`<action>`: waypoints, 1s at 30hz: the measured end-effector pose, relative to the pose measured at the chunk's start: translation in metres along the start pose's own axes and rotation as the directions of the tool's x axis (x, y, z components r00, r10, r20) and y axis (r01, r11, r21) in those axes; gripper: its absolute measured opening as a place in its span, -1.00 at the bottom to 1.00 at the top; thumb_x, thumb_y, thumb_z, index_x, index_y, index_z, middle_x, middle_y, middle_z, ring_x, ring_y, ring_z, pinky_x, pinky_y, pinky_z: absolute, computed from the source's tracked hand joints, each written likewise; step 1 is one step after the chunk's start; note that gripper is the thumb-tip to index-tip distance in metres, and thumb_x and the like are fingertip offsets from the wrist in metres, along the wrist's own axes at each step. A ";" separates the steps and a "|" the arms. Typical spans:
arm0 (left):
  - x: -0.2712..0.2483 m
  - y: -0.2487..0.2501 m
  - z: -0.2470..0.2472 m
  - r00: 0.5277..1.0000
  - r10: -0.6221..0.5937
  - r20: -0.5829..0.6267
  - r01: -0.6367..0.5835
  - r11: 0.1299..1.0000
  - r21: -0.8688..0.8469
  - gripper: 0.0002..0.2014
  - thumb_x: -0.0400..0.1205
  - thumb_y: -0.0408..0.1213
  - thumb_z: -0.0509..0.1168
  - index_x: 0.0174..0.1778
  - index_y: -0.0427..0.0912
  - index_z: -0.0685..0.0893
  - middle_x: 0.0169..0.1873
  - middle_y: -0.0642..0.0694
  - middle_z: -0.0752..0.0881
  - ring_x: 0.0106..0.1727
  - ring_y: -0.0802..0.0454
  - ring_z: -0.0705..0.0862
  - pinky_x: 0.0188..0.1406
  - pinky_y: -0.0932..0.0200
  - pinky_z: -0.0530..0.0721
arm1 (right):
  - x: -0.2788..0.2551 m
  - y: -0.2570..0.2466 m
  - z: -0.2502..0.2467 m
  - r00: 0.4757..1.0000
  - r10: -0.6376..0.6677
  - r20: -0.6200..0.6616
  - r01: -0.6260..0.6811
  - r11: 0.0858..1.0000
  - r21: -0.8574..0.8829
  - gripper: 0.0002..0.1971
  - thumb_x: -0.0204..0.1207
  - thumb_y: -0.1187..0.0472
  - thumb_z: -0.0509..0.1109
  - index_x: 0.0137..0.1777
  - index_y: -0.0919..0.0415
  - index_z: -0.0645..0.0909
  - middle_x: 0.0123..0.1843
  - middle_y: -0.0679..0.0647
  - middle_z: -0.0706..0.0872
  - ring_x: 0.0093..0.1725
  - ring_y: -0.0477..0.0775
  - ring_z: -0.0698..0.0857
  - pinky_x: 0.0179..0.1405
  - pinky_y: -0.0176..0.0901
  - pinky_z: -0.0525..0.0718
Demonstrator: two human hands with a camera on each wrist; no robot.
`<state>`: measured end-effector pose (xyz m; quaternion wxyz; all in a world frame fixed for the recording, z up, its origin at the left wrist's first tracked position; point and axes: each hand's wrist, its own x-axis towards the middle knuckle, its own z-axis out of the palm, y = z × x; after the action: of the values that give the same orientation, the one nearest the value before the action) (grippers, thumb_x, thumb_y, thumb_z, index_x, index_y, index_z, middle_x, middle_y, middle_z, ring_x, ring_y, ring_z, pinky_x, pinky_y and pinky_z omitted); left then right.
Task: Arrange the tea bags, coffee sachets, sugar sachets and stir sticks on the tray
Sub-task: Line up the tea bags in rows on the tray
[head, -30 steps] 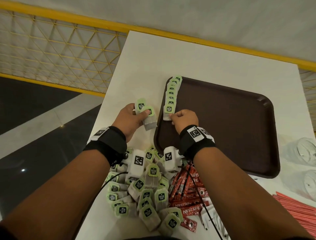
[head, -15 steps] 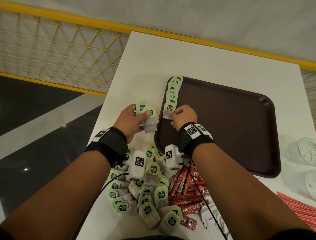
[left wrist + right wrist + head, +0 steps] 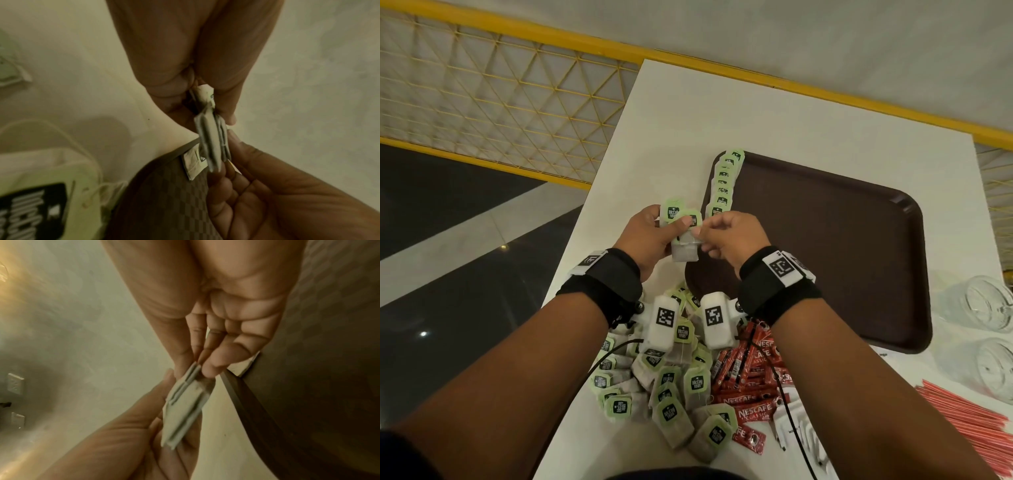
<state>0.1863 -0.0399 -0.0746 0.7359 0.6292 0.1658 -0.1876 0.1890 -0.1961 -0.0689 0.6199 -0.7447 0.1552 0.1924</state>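
My left hand (image 3: 677,229) grips a small bunch of tea bags (image 3: 681,222) with green tags, just left of the brown tray (image 3: 825,240). My right hand (image 3: 703,240) has come beside it and pinches one bag of that bunch. In the right wrist view the right hand (image 3: 195,369) pinches the edge of the stacked bags (image 3: 183,405) between thumb and finger. In the left wrist view the bunch (image 3: 210,139) hangs from my left hand (image 3: 205,104). A row of tea bags (image 3: 724,185) lies along the tray's left edge.
A loose pile of tea bags (image 3: 671,394) lies on the white table under my wrists, with red coffee sachets (image 3: 750,387) and white sugar sachets (image 3: 798,431) to its right. Red stir sticks (image 3: 969,421) and two glass jars (image 3: 986,308) lie at the right edge.
My right hand left the nearest bag of the row on the tray and moved left to the bunch in my left hand, where it now pinches a bag.
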 end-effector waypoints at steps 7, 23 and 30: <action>-0.005 -0.002 -0.002 0.983 -0.024 0.181 0.032 0.999 -0.042 -0.62 0.62 -0.46 0.38 0.36 -0.40 0.58 0.20 -0.31 0.76 0.20 -0.21 0.76 0.15 -0.06 0.76 | 0.004 0.013 0.002 0.995 0.058 -0.081 -0.040 0.977 0.208 -0.91 0.48 0.34 0.54 -0.17 0.25 0.67 -0.29 0.14 0.70 -0.40 -0.02 0.66 -0.30 -0.19 0.71; -0.004 -0.005 -0.024 0.999 -0.021 0.034 0.021 1.000 -0.015 -0.68 0.63 -0.50 0.35 0.30 -0.45 0.57 0.19 -0.37 0.74 0.21 -0.24 0.74 0.12 -0.05 0.78 | 0.020 0.027 -0.009 0.940 0.125 -0.317 -0.175 0.976 -0.132 -0.89 0.44 0.12 0.58 -0.16 0.11 0.73 -0.25 0.06 0.80 -0.54 -0.07 0.68 -0.57 -0.24 0.54; -0.009 -0.002 -0.021 0.998 0.015 0.064 -0.013 1.000 -0.025 -0.87 0.62 -0.48 0.38 0.04 -0.25 0.67 0.03 -0.24 0.80 0.00 -0.05 0.81 -0.07 0.12 0.81 | 0.013 0.019 -0.013 0.958 0.061 -0.281 -0.081 0.995 -0.060 -0.83 0.47 0.07 0.55 -0.11 0.15 0.70 -0.24 0.01 0.75 -0.47 -0.09 0.58 -0.52 -0.28 0.53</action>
<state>0.1775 -0.0184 -0.0750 0.7497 0.6149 0.1401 -0.2005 0.1922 -0.2123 -0.0896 0.5577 -0.7800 0.2605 0.1129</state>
